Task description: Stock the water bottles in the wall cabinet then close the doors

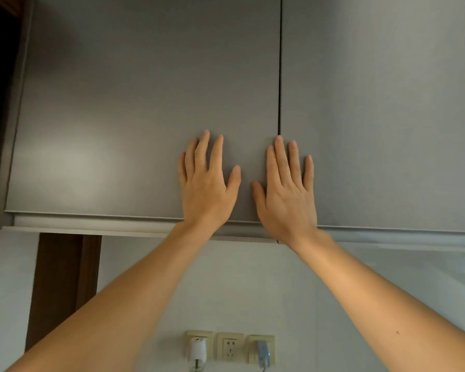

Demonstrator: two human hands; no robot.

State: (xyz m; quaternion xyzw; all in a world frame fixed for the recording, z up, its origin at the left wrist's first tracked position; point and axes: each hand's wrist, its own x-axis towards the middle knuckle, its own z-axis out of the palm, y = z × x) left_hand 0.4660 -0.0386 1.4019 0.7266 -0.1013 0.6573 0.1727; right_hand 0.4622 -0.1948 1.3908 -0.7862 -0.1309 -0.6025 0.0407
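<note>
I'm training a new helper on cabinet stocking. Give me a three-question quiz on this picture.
1. True or false: both doors look shut.
2. The right hand lies A) flat across the seam between the doors, B) on a bottle, C) on a socket.
3. What hangs from the leftmost socket?

Key: 1 true, the left door and right door sit flush. 2 A; the left hand presses the left door. 3 a white plug.

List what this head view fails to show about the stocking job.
- Water bottles: none visible; shut left door and right door hide the cabinet inside.
- Door tops: cut off by the upper edge.
- Palm contact: hidden behind left hand and right hand.
</note>
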